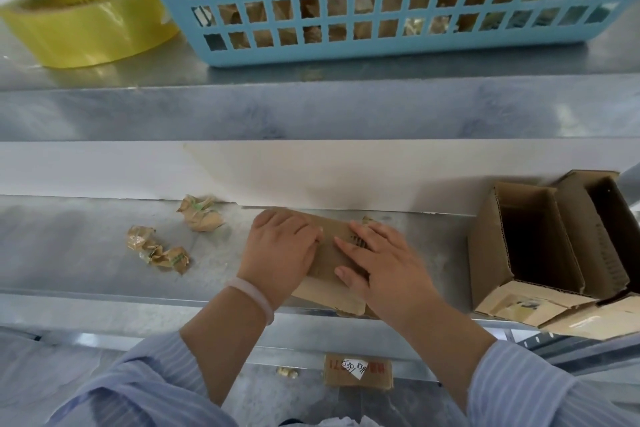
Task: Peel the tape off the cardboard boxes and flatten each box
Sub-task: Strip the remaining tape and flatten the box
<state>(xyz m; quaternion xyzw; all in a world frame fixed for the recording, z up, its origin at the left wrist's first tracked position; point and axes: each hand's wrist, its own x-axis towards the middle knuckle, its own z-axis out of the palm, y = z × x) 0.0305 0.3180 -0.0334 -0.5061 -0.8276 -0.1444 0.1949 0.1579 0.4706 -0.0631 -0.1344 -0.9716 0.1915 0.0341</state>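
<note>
I press both hands palm down on the flattened cardboard box (327, 262) at the near edge of the desk (86, 253). My left hand (280, 248) covers its left part, and my right hand (384, 262) lies on its right with fingers straight. Crumpled tape wads (157, 250) lie to the left, and two open boxes (526, 246) are on the right.

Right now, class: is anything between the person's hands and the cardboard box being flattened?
Nothing visible. Left hand and right hand press directly on the cardboard box; crumpled tape wads lie apart to its left.
</note>
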